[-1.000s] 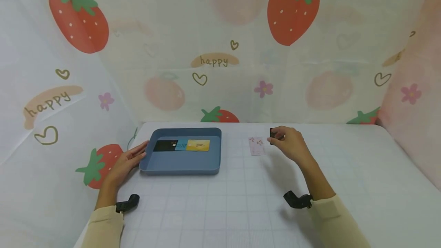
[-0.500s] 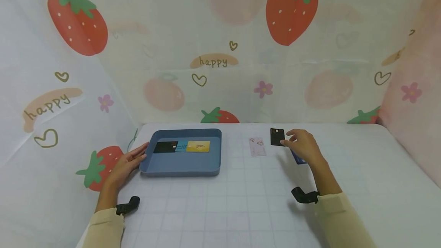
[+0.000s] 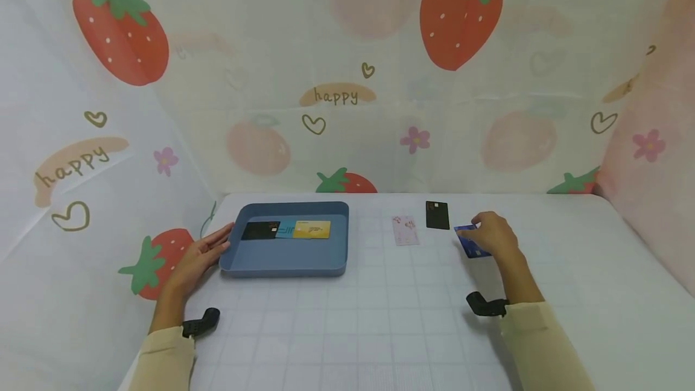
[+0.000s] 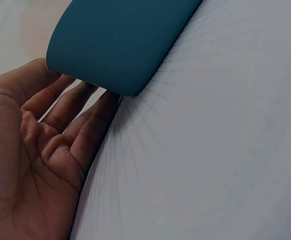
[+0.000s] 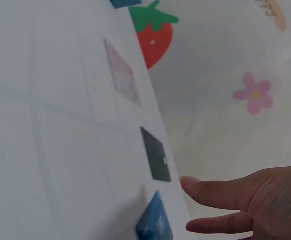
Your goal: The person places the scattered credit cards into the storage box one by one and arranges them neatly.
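Observation:
My left hand [image 3: 203, 258] rests against the left wall of a blue tray [image 3: 282, 272], its fingers extended along the side. In the left wrist view the fingertips are partly hidden behind the tray. Inside the tray a black card [image 3: 259, 230], a light blue card [image 3: 285, 230] and a yellow card [image 3: 312, 230] lie overlapping in a row. My right hand [image 3: 496, 235] hovers at a dark blue card [image 3: 473, 248], covering part of it. In the right wrist view its thumb and a finger stand apart, beside the blue card [image 5: 155, 222].
Left of the right hand, a black card [image 3: 437, 215] and a pale pink card [image 3: 406, 231] lie on the white gridded table [image 3: 353, 318]. A fabric backdrop with strawberries [image 3: 347, 183] rises behind the table's far edge.
My right hand has put the black card down beside the pink card, let it go, and moved right to the blue card. The left hand stays at the tray.

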Demonstrator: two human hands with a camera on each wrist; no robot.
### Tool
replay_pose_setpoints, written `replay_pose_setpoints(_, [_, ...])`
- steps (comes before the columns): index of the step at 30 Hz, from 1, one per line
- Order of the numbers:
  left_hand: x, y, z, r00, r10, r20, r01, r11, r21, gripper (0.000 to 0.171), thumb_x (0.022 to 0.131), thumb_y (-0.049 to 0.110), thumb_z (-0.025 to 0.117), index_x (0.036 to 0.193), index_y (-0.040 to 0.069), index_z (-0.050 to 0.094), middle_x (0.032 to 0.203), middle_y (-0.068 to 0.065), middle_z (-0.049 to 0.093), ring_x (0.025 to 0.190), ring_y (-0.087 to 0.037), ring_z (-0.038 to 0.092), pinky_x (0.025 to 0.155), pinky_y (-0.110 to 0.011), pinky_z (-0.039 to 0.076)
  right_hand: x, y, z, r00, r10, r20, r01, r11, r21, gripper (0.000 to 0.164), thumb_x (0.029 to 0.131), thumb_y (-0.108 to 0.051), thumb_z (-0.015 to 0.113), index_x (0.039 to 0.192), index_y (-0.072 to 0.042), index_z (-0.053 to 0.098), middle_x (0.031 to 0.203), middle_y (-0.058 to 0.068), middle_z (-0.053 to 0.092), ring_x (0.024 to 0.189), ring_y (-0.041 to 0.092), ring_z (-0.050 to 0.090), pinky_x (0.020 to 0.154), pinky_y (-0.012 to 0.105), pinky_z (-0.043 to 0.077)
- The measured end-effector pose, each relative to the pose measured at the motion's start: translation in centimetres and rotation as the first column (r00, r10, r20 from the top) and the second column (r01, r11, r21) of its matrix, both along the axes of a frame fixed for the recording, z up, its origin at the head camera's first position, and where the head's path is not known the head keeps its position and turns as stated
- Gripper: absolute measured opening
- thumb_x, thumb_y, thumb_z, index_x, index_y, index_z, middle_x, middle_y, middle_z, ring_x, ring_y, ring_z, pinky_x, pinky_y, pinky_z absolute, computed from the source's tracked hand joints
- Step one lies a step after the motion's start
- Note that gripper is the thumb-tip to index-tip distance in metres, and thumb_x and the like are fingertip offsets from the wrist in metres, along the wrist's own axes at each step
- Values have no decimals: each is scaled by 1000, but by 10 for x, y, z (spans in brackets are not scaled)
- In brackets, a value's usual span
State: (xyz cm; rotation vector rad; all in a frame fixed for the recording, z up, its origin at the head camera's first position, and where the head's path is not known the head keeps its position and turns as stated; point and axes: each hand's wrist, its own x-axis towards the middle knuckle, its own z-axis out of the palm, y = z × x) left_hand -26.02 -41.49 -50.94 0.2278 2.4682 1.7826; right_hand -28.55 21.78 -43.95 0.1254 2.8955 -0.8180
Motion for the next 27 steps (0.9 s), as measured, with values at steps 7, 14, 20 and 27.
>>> replay_pose_setpoints(7, [-1, 2, 0, 1000, 4, 12, -4, 1000, -6, 64, 105, 31, 57, 160, 11, 31, 165, -11, 29, 150, -11, 29, 100, -8, 39, 2, 4, -3, 997, -47, 53, 44, 997, 58, 67, 90, -34, 75, 128, 17, 53, 127, 36, 58, 109, 48, 60, 81, 55, 53])
replay_pose_setpoints(14, [-2, 2, 1, 1000, 10, 2, -10, 1000, -5, 65, 105, 31, 58, 160, 8, 31, 164, -13, 29, 146, -5, 34, 100, -8, 39, -1, 6, -9, 995, -78, 64, 71, 991, 111, 66, 84, -40, 81, 115, 14, 58, 102, 26, 64, 86, 34, 57, 68, 44, 49])
replay_pose_setpoints(20, [1, 3, 3, 1000, 18, 8, -18, 1000, -18, 63, 106, 30, 57, 160, 9, 31, 164, -13, 29, 149, -14, 32, 99, -8, 39, -3, 4, -14, 992, -79, 95, 61, 983, 172, 73, 83, -41, 81, 122, 15, 54, 102, 29, 57, 90, 39, 56, 73, 51, 50])
replay_pose_setpoints(27, [1, 4, 3, 1000, 6, 10, -6, 1000, -2, 62, 106, 28, 56, 160, 9, 31, 164, -13, 29, 148, -11, 32, 99, -9, 40, -1, 3, -13, 993, -71, 97, 54, 984, 168, 67, 85, -34, 80, 122, 17, 55, 102, 30, 60, 88, 39, 58, 71, 49, 50])
